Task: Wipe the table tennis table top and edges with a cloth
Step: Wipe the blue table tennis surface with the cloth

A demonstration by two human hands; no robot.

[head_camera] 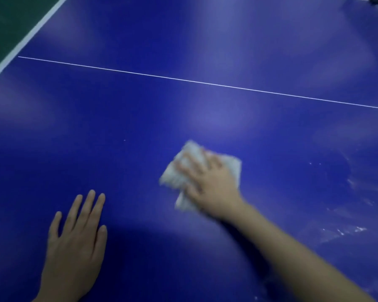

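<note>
— What is seen of the surface?
— A blue surface (140, 110) is shown, crossed by a thin white line (205, 83), with green floor (7, 25) beyond its white edge (26, 41).
— Where is the cloth found?
— The white cloth (177, 177) is pressed flat onto the surface under the right grip (210, 184), fingers spread (somewhat blurred).
— And the left grip (74, 243)?
— It is laid open, palm down, nothing held, apart from the cloth. Pale smears (347, 229) are seen at right.

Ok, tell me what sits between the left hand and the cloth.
Nothing: the head view shows only bare blue table top between the left hand and the cloth.
</note>
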